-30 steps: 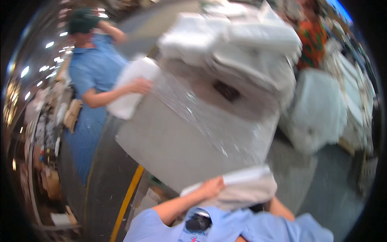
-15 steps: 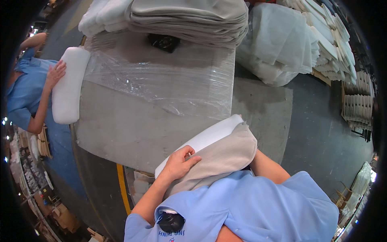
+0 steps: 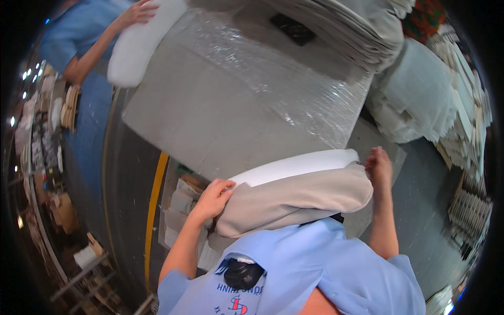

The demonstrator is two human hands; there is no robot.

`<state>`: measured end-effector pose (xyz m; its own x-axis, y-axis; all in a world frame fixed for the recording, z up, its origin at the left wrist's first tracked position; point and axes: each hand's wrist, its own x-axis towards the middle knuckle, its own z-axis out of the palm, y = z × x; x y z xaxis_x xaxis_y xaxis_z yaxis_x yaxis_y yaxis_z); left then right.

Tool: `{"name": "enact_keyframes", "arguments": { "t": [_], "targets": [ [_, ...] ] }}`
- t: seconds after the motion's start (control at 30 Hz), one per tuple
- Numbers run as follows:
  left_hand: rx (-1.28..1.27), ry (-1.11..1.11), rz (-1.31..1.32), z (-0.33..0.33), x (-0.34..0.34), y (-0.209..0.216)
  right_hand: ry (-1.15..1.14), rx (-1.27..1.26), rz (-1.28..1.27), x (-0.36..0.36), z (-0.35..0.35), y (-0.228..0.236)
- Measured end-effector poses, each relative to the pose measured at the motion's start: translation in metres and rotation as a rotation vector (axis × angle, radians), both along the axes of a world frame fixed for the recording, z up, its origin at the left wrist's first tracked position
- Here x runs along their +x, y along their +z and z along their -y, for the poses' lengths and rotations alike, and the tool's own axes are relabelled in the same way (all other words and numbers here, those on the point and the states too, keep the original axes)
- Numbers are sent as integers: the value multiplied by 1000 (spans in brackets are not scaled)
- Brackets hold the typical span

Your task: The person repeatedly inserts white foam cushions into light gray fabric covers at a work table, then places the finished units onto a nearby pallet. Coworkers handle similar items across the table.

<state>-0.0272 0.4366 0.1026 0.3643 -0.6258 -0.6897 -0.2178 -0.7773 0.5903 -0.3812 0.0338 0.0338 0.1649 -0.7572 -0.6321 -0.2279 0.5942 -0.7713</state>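
Beige-covered foam cushion being held at worktop near edge, long axis running left-right between hands. Left hand being clamped on left end; right hand being curled round right end. Co-worker's white pad being pressed opposite.

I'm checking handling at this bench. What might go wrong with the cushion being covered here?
1. The white foam pad sticks out of the beige cover; it may bunch inside.
2. The left hand and right hand grip only the ends, so the middle might sag.
3. The clear plastic sheet on the table looks slippery.
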Motion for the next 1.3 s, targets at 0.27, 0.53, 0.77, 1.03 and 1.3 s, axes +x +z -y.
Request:
{"name": "enact_keyframes", "arguments": {
  "t": [0.27, 0.53, 0.77, 1.03, 1.3],
  "targets": [
    [-119, -65, 87, 20, -12, -2, 1023, -520, -147, 78, -65, 163],
    [-183, 175, 162, 26, -26, -27, 1477, -951, -101, 96, -138, 160],
    [99, -116, -152, 50, 3, -15, 1404, -915, -45, 88, -130, 151],
    [-181, -4, 47, 41, -6, -32, 1349, -886, 12, 97, -124, 142],
    [-220, 435, 493, 41, 2, -79, 1387, -884, 95, 101, -120, 131]
  ]
}}
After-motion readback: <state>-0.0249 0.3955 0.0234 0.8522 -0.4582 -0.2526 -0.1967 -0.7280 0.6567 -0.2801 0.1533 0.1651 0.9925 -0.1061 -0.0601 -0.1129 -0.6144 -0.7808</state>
